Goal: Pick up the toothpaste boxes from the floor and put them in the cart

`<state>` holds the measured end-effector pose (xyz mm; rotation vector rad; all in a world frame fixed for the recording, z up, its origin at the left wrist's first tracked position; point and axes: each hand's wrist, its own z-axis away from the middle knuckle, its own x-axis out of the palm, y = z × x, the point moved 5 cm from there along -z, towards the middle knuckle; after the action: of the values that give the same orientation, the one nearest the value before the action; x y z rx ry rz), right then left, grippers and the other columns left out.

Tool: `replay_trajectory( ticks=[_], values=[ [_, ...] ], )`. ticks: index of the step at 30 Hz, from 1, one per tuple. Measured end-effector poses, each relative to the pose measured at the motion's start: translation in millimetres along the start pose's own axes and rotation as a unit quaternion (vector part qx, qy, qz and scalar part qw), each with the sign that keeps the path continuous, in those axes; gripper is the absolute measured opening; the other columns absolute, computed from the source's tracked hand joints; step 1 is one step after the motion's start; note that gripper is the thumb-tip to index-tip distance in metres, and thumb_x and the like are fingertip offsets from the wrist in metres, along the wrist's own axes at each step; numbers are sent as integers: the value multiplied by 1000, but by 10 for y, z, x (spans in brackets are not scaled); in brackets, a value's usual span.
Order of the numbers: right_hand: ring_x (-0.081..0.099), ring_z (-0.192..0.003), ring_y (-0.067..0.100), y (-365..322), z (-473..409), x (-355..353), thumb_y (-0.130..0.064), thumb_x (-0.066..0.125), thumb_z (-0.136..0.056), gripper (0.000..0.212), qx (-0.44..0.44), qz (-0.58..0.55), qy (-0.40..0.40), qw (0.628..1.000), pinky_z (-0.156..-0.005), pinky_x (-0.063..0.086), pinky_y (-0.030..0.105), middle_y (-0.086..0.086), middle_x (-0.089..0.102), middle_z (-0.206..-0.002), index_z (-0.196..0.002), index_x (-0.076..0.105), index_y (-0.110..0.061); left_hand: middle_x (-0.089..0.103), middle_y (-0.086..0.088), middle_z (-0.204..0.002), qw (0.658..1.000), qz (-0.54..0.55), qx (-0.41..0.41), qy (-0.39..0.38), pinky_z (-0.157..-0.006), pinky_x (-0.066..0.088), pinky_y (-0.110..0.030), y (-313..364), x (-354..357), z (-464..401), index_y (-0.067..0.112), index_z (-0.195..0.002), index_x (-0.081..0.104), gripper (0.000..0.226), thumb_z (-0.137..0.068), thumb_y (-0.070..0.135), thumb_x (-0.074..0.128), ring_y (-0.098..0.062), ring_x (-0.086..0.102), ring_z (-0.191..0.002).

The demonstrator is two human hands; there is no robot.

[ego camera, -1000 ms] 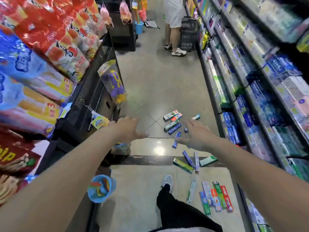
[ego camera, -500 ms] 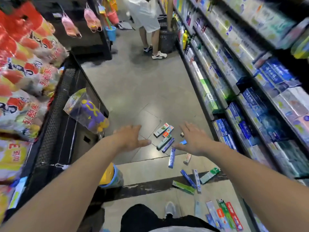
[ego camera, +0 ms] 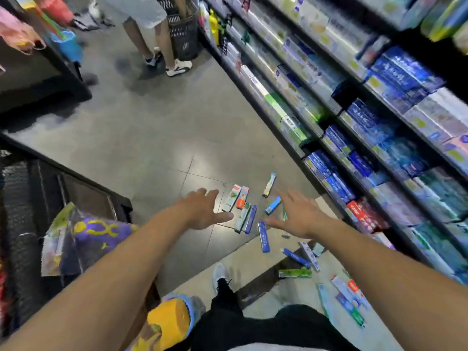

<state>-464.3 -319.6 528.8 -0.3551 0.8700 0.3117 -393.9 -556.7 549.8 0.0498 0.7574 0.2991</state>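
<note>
Near: black-trousered leg [ego camera: 228, 310], white shoe [ego camera: 219, 274] on grey floor [ego camera: 152, 138]. Toothpaste boxes [ego camera: 244, 211] scattered on floor, centre to near right. Left hand [ego camera: 202, 211] and right hand [ego camera: 296, 216] outstretched above boxes, fingers spread, holding nothing. Stocked shelves [ego camera: 367, 127] right. Far: another person's legs [ego camera: 162, 44] beside dark basket [ego camera: 183, 34].

Two bare hands were in view, the left hand [ego camera: 202, 210] and the right hand [ego camera: 297, 215], both empty with fingers spread. Toothpaste boxes [ego camera: 249, 219] lay scattered on the floor [ego camera: 164, 138]: seven could be counted in the far cluster by the hands, about four in the middle group, and a blurred handful nearest, too smeared for a firm count. One basket [ego camera: 183, 34] stood up the aisle beside one other person [ego camera: 149, 29]. One blue bucket [ego camera: 68, 45] hung at upper left.
</note>
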Motion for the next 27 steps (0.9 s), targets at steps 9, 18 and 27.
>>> replay_trajectory(
  ticks=[9, 18, 27],
  values=[
    [34, -137, 27, 325, -564, 103, -73, 49, -85, 81, 105, -56, 23, 993, -108, 31, 42, 6, 38, -149, -145, 35, -20, 19, -13, -161, 996, -39, 40, -71, -116, 29, -47, 83, -98, -1002, 18, -158, 12, 94, -89, 75, 40, -35, 25, -146],
    [42, -129, 28, 898, -1550, 754, -61, 52, -91, 71, 134, -101, 1, 986, -102, 35, 40, 8, 46, -141, -143, 38, -15, 17, -13, -161, 998, -11, 7, -59, -116, 27, -54, 153, 281, -2227, 18, -157, 13, 95, -87, 75, 43, -37, 22, -145],
    [49, -124, 31, 1435, -2745, 2293, -54, 54, -93, 66, 170, -167, -41, 970, -98, 42, 39, 14, 48, -136, -138, 39, -8, 29, -18, -154, 999, 20, -14, -31, -114, 32, -50, 15, 1397, -4020, 13, -155, 20, 84, -93, 54, 57, -40, 31, -141]
  ],
)
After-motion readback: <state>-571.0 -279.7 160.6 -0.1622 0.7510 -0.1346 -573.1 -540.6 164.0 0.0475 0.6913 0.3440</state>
